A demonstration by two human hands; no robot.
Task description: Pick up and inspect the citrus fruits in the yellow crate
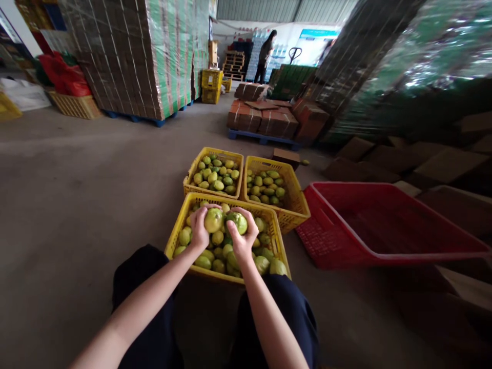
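My left hand [199, 228] is wrapped round a yellow-green lemon [213, 220]. A greener lemon [237, 223] sits in my right hand [247, 240], with the thumb across its near side. Both hands are close together above the front yellow crate [226, 278], which stands between my knees. Many more lemons [217, 252] in yellow and green fill this crate, partly hidden by my hands and forearms. Behind it, touching or nearly so, are a back left yellow crate [186, 180] and a back right yellow crate [298, 207], both holding lemons.
To the right, a large red crate [319, 241] stands beside cardboard boxes [400, 161]. Strapped flat cardboard [279, 123] lies on a blue pallet [261, 138] ahead. Tall wrapped stacks [115, 56] rise on both sides. A person [264, 56] stands far back.
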